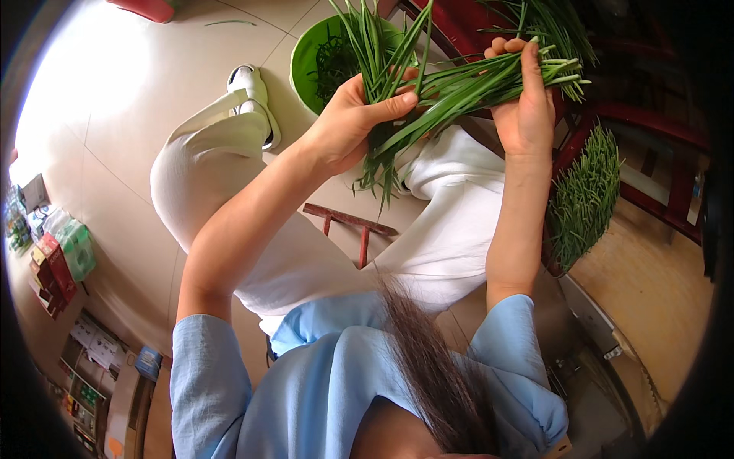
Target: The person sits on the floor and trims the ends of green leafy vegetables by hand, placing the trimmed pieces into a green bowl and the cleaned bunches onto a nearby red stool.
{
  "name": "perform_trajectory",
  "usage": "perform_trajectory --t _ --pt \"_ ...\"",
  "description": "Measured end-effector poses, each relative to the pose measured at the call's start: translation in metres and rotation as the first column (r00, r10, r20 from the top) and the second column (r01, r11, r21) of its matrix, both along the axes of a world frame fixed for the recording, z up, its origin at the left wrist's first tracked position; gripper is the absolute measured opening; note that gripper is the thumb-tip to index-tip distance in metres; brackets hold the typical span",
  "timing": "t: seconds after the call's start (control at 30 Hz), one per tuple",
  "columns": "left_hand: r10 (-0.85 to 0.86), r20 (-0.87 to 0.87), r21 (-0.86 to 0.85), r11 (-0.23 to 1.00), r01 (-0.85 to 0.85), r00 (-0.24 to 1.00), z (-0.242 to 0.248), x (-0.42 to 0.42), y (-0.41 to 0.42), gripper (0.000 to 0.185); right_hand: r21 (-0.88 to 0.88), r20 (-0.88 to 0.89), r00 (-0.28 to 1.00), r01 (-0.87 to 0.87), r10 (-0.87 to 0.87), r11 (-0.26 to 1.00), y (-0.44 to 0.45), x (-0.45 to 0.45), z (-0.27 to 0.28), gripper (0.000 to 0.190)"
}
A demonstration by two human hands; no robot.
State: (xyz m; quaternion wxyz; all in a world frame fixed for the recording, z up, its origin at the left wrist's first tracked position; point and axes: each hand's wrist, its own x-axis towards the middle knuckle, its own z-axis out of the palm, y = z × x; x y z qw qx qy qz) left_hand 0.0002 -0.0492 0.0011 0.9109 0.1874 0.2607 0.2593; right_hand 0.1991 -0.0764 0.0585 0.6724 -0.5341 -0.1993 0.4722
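A bunch of long green leafy stalks, probably garlic chives, spans the space between my two hands. My left hand is closed around the leafy part, its thumb pressed across the leaves, with some leaves rising above it and others hanging below. Near the pale cut ends, my right hand grips the stalks between thumb and fingers. Behind my left hand, a bright green bin on the floor has dark green leaf scraps inside. More long green stalks lie on dark red furniture beyond my right hand.
A dense bundle of green stalks lies to the right, beside a tan surface. Below my hands, a red wooden stool shows between my legs. A loose leaf and a red object are on the tiled floor. Boxes stand far left.
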Motion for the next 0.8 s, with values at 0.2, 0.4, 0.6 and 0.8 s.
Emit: perform_trajectory --t 0.2,0.4,0.6,0.8 --pt "0.026 -0.047 -0.01 1.0 -0.026 0.999 0.0 -0.004 0.003 0.03 0.265 -0.395 0.885 -0.145 0.245 0.953 -0.004 0.037 -0.004 0.031" --pt "0.073 -0.033 0.056 0.996 -0.071 0.997 -0.002 -0.008 0.011 0.026 0.338 -0.557 0.786 -0.081 0.269 0.938 -0.009 0.074 0.001 0.033" --pt "0.103 -0.048 0.082 0.992 -0.099 0.993 0.002 -0.011 0.017 0.027 0.353 -0.521 0.816 -0.06 0.249 0.934 -0.012 0.079 0.003 0.034" --pt "0.108 -0.135 0.107 0.99 -0.094 0.985 0.006 -0.01 0.017 0.032 0.317 -0.473 0.85 -0.081 0.231 0.945 -0.013 0.081 0.004 0.015"
